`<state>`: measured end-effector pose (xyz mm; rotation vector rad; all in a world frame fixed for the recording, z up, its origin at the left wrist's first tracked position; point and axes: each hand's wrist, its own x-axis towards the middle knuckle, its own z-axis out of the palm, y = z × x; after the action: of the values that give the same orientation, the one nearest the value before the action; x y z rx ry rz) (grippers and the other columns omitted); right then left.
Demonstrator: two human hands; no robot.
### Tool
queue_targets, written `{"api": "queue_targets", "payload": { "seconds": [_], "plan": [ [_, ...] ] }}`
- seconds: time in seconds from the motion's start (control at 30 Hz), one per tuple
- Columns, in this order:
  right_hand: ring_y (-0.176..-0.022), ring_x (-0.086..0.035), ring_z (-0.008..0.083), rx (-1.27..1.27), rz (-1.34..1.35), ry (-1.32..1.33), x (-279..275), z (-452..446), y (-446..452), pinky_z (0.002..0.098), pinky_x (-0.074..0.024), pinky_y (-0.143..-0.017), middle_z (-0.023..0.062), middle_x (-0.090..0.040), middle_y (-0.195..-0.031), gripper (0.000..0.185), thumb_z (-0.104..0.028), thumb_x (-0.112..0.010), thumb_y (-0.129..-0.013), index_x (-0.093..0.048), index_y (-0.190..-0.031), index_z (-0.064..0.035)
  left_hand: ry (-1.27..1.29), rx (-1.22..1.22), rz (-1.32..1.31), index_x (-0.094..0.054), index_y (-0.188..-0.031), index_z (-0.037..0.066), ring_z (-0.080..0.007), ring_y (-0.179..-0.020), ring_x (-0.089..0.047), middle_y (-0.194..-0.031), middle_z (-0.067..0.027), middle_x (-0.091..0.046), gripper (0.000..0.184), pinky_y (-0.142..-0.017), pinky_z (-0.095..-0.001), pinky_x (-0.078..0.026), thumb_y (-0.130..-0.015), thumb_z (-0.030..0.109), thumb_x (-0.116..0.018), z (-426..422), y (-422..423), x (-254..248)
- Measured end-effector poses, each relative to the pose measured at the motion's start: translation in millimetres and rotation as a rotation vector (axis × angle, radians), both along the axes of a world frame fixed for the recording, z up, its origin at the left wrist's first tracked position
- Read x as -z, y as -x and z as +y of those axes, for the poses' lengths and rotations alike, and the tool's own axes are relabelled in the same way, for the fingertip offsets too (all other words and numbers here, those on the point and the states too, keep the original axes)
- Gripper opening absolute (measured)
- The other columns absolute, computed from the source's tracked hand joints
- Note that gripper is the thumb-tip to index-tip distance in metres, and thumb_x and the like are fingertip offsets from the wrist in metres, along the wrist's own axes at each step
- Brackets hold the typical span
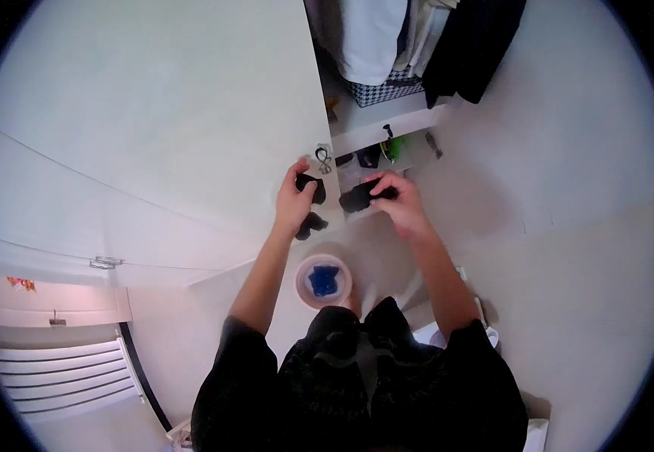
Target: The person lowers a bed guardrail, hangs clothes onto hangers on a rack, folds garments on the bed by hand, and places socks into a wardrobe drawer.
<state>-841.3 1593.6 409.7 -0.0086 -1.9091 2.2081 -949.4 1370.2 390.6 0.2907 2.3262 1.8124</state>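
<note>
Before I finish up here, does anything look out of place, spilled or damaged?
Nothing looks spilled or damaged. The only untidy spot is the open drawer below the hanging clothes, where a green thing and a dark one lie jumbled.

A thin gap between the hands, with a door edge in it.
The left hand is by the big white door, and its bent handle sticks out close by. The right hand is at the open drawer. Hanging clothes block the space above. Between the arms, room runs down to the pink tub.
</note>
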Motion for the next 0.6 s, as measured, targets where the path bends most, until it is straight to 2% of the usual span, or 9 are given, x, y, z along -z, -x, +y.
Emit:
{"api": "queue_targets", "payload": {
  "seconds": [0.1, 0.13, 0.23, 0.27, 0.37, 0.47, 0.6],
  "plan": [
    [-0.111, -0.059, 0.0231, -0.022, 0.029, -0.061, 4.2, 6.8, 11.5, 0.0343, -0.0461, -0.098, 0.0119, -0.063, -0.115, 0.024, 0.016, -0.063, -0.068, -0.061, -0.082, -0.0027, -0.203, -0.011, -0.102, -0.054, -0.134, 0.007, -0.0188, -0.113, -0.06, -0.126, -0.0089, -0.061, 0.043, -0.096, -0.0302, -0.048, -0.091, 0.003, -0.059, 15.0, 6.5, -2.0],
    [-0.112, -0.058, 0.024, -0.036, 0.046, -0.079, 7.4, 9.8, 14.9, 0.0346, -0.0453, -0.098, 0.0123, -0.062, -0.114, 0.025, 0.017, -0.061, -0.067, -0.061, -0.082, -0.0028, -0.137, -0.006, -0.064, -0.057, -0.129, 0.007, -0.0164, -0.106, -0.061, -0.118, -0.0067, -0.064, 0.034, -0.091, -0.029, -0.049, -0.095, 0.007, -0.059, 19.1, 9.8, -1.3],
    [-0.113, -0.057, 0.0237, -0.067, 0.022, -0.061, 15.5, 20.6, 24.6, 0.0343, -0.0451, -0.097, 0.0121, -0.062, -0.114, 0.025, 0.018, -0.061, -0.067, -0.06, -0.081, -0.0024, -0.144, -0.06, -0.187, -0.059, -0.124, 0.008, -0.0146, -0.097, -0.061, -0.109, -0.0043, -0.066, 0.027, -0.085, -0.028, -0.049, -0.097, 0.012, -0.06, 34.2, 13.1, -9.6],
    [-0.112, -0.057, 0.0236, -0.078, 0.015, -0.06, 17.7, 23.9, 27.8, 0.0343, -0.0452, -0.097, 0.0121, -0.062, -0.114, 0.025, 0.018, -0.061, -0.067, -0.06, -0.081, -0.0025, -0.129, -0.089, -0.12, -0.06, -0.119, 0.007, -0.0129, -0.088, -0.061, -0.098, -0.0023, -0.067, 0.025, -0.079, -0.0273, -0.049, -0.097, 0.02, -0.063, 38.5, 14.8, -7.6],
    [-0.111, -0.058, 0.0234, -0.124, 0.003, -0.079, 20.4, 36.8, 38.2, 0.0343, -0.0457, -0.096, 0.0122, -0.062, -0.114, 0.024, 0.018, -0.062, -0.067, -0.06, -0.08, -0.0026, 0.011, -0.109, 0.029, -0.061, -0.111, 0.006, -0.013, -0.083, -0.061, -0.091, -0.0041, -0.068, 0.027, -0.076, -0.0279, -0.049, -0.095, 0.026, -0.067, 47.7, 18.7, -0.2],
    [-0.11, -0.058, 0.0232, -0.168, 0.014, -0.083, 33.0, 50.5, 54.4, 0.0343, -0.0459, -0.095, 0.0122, -0.062, -0.115, 0.024, 0.017, -0.062, -0.066, -0.06, -0.08, -0.0028, 0.156, -0.209, -0.02, -0.061, -0.104, 0.005, -0.0149, -0.076, -0.062, -0.082, -0.0063, -0.067, 0.032, -0.072, -0.0297, -0.049, -0.091, 0.032, -0.072, 60.4, 11.7, -17.1],
    [-0.109, -0.058, 0.0232, -0.19, -0.002, -0.032, 31.3, 65.5, 66.8, 0.0342, -0.0461, -0.095, 0.0119, -0.062, -0.114, 0.025, 0.017, -0.062, -0.064, -0.06, -0.08, -0.0031, 0.169, -0.3, 0.11, -0.06, -0.094, 0.004, -0.0174, -0.071, -0.063, -0.077, -0.0073, -0.066, 0.034, -0.069, -0.0323, -0.05, -0.088, 0.034, -0.075, 69.9, 11.3, -6.3]
  ]
}}
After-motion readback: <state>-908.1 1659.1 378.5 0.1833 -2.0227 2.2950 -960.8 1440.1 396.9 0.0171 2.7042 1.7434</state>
